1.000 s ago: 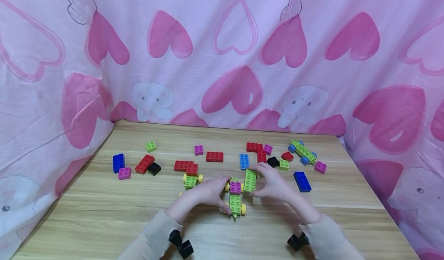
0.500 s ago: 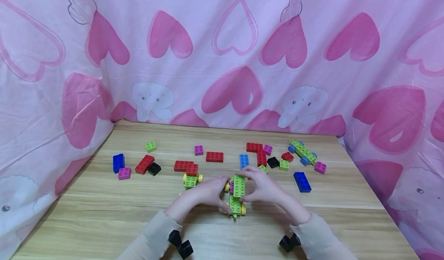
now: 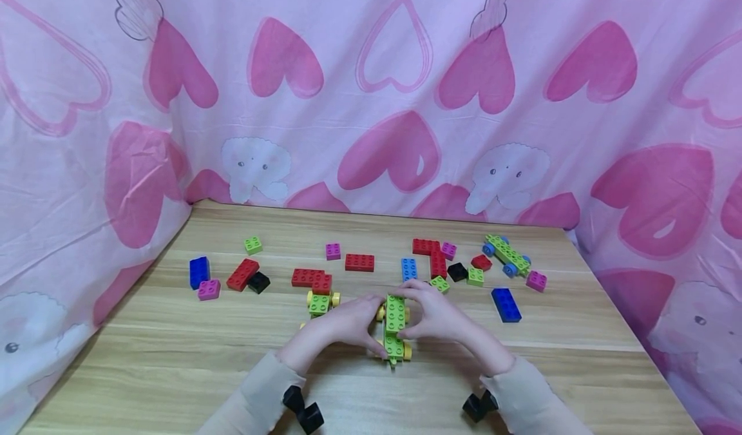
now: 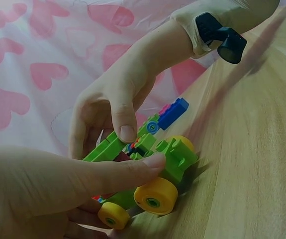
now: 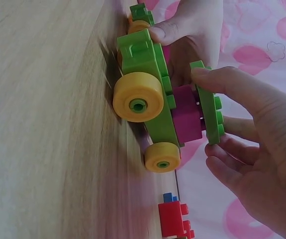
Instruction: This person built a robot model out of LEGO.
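My left hand [image 3: 350, 322] holds a green toy car base [image 3: 394, 351] with yellow wheels, its thumb along the near end. A magenta building brick [image 5: 186, 114] sits on top of that base, as the right wrist view shows. Above it, my right hand [image 3: 431, 314] pinches a flat green building plate [image 5: 210, 117] by its ends, studs facing up. The plate's underside is right at the magenta brick's studs. From the head view the plate hides the magenta brick.
Left of my left hand stands another green car base [image 3: 319, 304] with yellow wheels, partly hidden. Red bricks [image 3: 313, 279] lie behind it. A blue-wheeled green car base [image 3: 507, 254] and a dark blue brick [image 3: 507, 305] are on the right, with several loose bricks around.
My right hand has carried the green plate left, from beside the car base to over the magenta brick, then squared it up slightly lower. The left hand has stayed in place.
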`<state>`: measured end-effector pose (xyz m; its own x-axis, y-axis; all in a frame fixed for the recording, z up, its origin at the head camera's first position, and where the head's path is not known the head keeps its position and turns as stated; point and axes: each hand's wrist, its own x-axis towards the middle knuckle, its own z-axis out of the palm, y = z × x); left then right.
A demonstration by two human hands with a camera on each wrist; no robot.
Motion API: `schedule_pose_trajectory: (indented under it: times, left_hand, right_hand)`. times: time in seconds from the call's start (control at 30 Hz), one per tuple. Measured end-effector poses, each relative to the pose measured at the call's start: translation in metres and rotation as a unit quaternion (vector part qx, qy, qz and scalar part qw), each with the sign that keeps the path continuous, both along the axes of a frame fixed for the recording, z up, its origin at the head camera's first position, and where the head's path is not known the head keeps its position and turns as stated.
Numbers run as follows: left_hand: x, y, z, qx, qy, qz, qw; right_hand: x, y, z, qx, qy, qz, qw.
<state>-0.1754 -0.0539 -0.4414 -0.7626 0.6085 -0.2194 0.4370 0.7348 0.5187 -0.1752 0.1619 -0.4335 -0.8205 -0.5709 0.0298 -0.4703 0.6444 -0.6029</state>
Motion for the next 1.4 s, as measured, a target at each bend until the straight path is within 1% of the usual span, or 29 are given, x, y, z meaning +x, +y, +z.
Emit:
schedule_pose_trajectory:
  times: [0.43,0.83,1.27,1.4]
  left_hand:
    - [-0.0005,-0.0002,-0.0008,0.004,-0.007,0.005,1.0]
    - [-0.0022,-0.0002,-0.0015,0.009,-0.019,0.014,0.9997]
    - [-0.0038,0.0001,-0.0025,0.006,-0.006,0.015,0.9999]
    - [-0.0038,-0.0001,-0.0024,0.007,-0.009,0.02,0.9997]
  right_hand:
    - [-0.0009,-0.0019,0.0032,0.002,-0.02,-0.001,1.0]
    - [-0.0022,-0.0034,0.0046,0.007,-0.009,-0.001,1.0]
    - [-0.0062,-0.0047,0.0055,0.031,-0.007,0.01,0.999]
    - [-0.007,-0.0062,0.0074,0.034,-0.012,0.011,0.999]
